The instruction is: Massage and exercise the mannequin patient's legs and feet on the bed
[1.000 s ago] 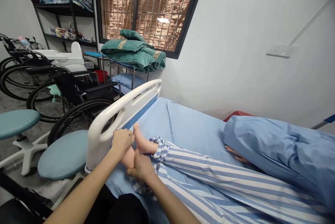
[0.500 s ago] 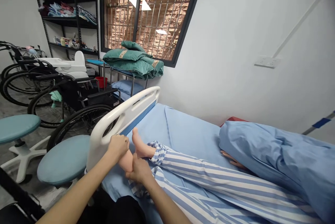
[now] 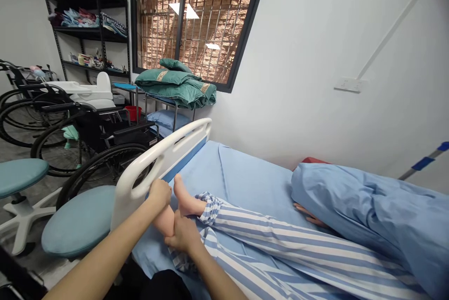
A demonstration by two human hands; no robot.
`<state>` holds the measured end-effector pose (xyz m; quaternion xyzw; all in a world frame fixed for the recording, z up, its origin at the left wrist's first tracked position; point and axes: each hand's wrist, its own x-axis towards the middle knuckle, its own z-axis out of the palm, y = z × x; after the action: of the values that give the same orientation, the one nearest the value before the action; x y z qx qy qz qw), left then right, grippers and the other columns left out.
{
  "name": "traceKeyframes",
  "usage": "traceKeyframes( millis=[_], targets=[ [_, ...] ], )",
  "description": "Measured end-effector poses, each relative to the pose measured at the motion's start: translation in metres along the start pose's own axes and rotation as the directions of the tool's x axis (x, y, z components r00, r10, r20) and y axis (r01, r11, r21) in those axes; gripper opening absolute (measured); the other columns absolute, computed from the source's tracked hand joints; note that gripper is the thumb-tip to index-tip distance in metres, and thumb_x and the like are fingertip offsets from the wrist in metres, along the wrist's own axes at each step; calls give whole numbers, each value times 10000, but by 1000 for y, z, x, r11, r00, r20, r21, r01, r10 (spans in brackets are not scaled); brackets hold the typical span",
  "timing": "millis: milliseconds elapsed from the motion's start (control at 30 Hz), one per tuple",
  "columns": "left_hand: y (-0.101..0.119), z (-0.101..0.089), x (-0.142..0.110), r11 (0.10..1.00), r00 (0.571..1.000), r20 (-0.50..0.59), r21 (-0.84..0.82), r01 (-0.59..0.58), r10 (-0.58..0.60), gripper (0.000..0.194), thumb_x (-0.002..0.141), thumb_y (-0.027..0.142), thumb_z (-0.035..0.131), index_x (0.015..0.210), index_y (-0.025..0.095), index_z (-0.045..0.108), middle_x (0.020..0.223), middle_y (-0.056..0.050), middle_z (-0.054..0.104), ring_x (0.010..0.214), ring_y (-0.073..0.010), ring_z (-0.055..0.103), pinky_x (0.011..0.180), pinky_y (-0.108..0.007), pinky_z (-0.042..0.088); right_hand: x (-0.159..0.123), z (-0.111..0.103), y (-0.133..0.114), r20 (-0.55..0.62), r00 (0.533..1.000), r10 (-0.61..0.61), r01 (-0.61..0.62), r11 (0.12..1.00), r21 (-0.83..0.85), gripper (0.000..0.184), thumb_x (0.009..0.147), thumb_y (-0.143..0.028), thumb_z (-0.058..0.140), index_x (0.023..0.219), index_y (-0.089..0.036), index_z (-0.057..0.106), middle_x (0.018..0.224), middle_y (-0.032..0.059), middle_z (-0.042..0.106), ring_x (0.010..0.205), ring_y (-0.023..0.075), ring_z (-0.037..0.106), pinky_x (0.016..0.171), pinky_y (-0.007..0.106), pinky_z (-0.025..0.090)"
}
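basically no grip change over the last second, mostly the view shifted. left hand (image 3: 160, 194) is wrapped over the toe end of the near bare foot (image 3: 164, 223), right hand (image 3: 184, 232) clasped round its heel/ankle area, just mattress-side of the footboard (image 3: 168, 143). far bare foot (image 3: 187, 202) unheld, also near the footboard. hold looks steady, two-point support.

Footboard (image 3: 164, 145) blocks the left; sheet (image 3: 250, 176) beyond the far foot (image 3: 187, 203) lies open.
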<state>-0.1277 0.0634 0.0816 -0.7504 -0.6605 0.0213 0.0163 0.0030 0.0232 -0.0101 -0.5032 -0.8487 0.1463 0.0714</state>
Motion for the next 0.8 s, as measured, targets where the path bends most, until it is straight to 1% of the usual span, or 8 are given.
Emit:
traceKeyframes(
  millis=[167, 233, 300, 400, 467, 633, 700, 800],
  targets=[
    [3, 5, 3, 998, 1000, 23, 57, -15, 13, 202, 753, 171, 501, 817, 115, 685, 815, -177, 667, 805, -282, 614, 729, -381, 411, 3, 4, 4, 22, 1000, 6, -6, 1000, 13, 485, 574, -387, 620, 963, -164, 436, 889, 123, 650, 744, 294, 637, 565, 326, 441],
    [2, 8, -1, 999, 1000, -23, 40, 10, -9, 282, 798, 203, 419, 883, 113, 673, 870, -183, 659, 835, -280, 607, 719, -373, 409, 5, 6, 5, 26, 1000, 17, -17, 1000, 10, 496, 567, -390, 628, 966, -169, 430, 890, 117, 650, 745, 288, 635, 563, 318, 437],
    [1, 12, -5, 995, 990, -98, -4, 101, -101, 354, 829, 232, 340, 898, 115, 667, 875, -180, 657, 837, -272, 606, 699, -358, 409, 7, 9, 7, 21, 999, 25, -25, 1000, 6, 513, 558, -401, 639, 965, -174, 425, 882, 109, 650, 743, 285, 633, 563, 314, 432],
    [2, 20, -13, 959, 936, -211, -87, 268, -281, 419, 843, 281, 285, 849, 123, 673, 828, -165, 664, 796, -262, 614, 658, -332, 406, 7, 9, 9, 20, 1000, 24, -24, 1000, 11, 520, 562, -423, 639, 965, -176, 422, 869, 100, 647, 738, 282, 628, 562, 310, 424],
    [3, 26, -19, 933, 894, -268, -132, 335, -359, 425, 846, 291, 270, 817, 147, 669, 794, -139, 670, 763, -247, 619, 631, -309, 398, 6, 7, 9, 22, 999, 23, -24, 999, 22, 513, 573, -445, 629, 961, -179, 423, 870, 94, 643, 738, 280, 626, 561, 308, 419],
    [6, 45, -34, 876, 784, -394, -270, 400, -479, 384, 864, 370, 273, 781, 213, 613, 777, -61, 678, 675, -192, 614, 581, -263, 362, 3, 3, 7, 13, 1000, 26, -26, 999, 22, 509, 578, -450, 623, 964, -181, 428, 880, 94, 637, 741, 281, 624, 567, 310, 414],
    [5, 51, -38, 866, 771, -400, -299, 402, -496, 379, 860, 434, 282, 807, 224, 594, 773, -52, 678, 668, -192, 611, 583, -264, 357, 2, 3, 6, 11, 1000, 25, -26, 999, 19, 516, 576, -444, 628, 973, -180, 431, 892, 101, 638, 746, 280, 625, 574, 312, 417],
    [4, 55, -41, 863, 776, -385, -302, 406, -500, 400, 853, 475, 274, 818, 228, 587, 748, -53, 673, 680, -207, 615, 599, -274, 362, 2, 3, 5, 10, 999, 32, -32, 999, 11, 527, 579, -445, 634, 986, -176, 436, 905, 106, 640, 757, 277, 626, 590, 314, 423]
  ],
)
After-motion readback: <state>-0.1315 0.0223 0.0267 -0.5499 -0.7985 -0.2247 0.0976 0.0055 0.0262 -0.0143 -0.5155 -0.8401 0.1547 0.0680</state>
